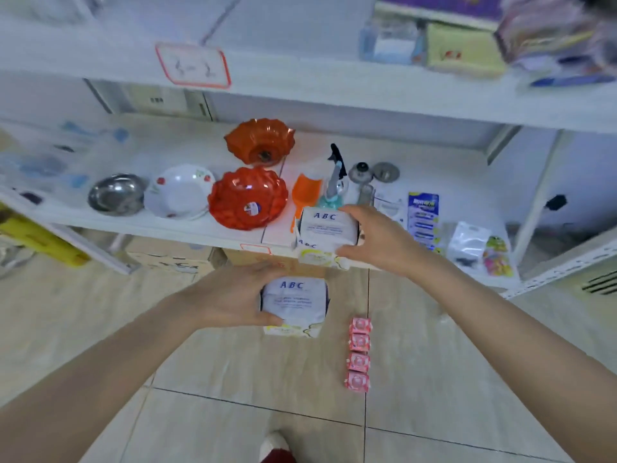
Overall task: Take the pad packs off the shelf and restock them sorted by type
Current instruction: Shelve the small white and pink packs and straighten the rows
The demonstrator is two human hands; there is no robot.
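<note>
My left hand (230,295) grips a white ABC pad pack (293,300) by its left side, held in the air above the floor in front of the shelf. My right hand (377,238) grips a second white ABC pad pack (325,228) at the front edge of the white shelf (167,228); more white packs seem stacked beneath it, with a yellow-green pack edge (317,259) showing. Several small pink pad packs (359,354) lie in a column on the tiled floor below my right forearm.
The shelf holds two orange bowls (248,198), a white flowered bowl (178,192), a steel bowl (115,193), an orange scoop (305,192), a spray bottle (334,182), battery cards (424,215) and small bags (467,242). Cardboard boxes (167,255) stand under it. An upper shelf (367,91) overhangs.
</note>
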